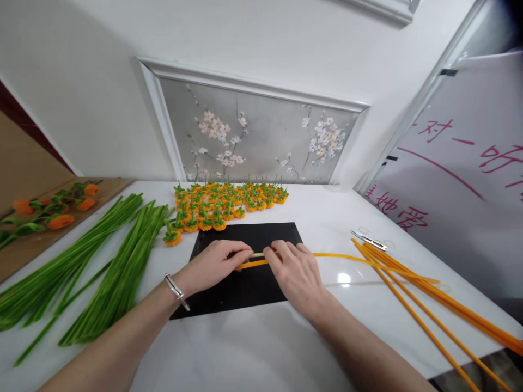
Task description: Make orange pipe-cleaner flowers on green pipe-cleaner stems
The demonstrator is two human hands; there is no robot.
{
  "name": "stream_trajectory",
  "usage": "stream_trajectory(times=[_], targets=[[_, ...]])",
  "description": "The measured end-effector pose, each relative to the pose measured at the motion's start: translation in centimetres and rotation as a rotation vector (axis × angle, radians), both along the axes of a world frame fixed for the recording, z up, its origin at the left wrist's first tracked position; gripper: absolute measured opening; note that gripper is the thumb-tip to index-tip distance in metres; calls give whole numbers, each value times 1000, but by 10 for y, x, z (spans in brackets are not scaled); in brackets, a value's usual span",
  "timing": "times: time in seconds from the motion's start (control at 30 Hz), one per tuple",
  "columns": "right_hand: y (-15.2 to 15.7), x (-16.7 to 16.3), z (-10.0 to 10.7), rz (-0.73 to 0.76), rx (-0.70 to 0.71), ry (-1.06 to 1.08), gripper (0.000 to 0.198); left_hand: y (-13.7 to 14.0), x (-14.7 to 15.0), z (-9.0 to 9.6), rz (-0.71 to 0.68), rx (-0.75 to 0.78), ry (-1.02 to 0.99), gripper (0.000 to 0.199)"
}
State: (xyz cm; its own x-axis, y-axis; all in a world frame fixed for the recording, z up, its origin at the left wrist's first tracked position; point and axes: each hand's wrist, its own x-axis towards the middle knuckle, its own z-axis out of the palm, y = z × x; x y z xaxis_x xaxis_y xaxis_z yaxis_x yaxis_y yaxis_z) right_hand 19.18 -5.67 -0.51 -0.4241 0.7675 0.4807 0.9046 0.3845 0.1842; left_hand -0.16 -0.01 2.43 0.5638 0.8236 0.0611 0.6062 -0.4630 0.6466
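Note:
Over the black mat (pixel 229 296), my left hand (pixel 218 264) pinches one end of a thin pale stick (pixel 258 255) between thumb and fingers. My right hand (pixel 296 272) is closed on the stick's other side, fingers bent over it. An orange chenille stem (pixel 252 264) runs between both hands just below the stick. Its long tail (pixel 335 255) leaves my right hand and stretches right across the table. How the stem meets the stick is hidden by my fingers. A silver bracelet (pixel 176 292) circles my left wrist.
Behind the mat stand several orange flower heads with green tops (pixel 218 220). Green chenille stems (pixel 118 272) lie left, beside finished orange flowers (pixel 61 220) on cardboard. At right are loose orange stems (pixel 449 305) and tweezers (pixel 370 240). A wall (pixel 253 125) bounds the back.

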Motion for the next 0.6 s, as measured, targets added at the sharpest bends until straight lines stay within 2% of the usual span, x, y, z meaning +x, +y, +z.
stream_trajectory(times=[0.1,0.23,0.33,0.43,0.5,0.6], targets=[[0,3,1,5,-16,26,22,0,0,2,-27,-66,17,34],[-4,1,6,34,-1,85,25,0,-2,-2,-24,-203,-68,35],[-8,-1,8,66,46,127,24,-6,-5,-8,117,-370,-176,38],[-9,-2,5,103,83,127,22,-15,-8,-14,257,-551,-366,44],[-8,-3,2,118,80,105,21,-19,-9,-17,231,-607,-479,46],[-3,-6,3,136,46,81,17,-20,-10,-20,111,-613,-452,39]])
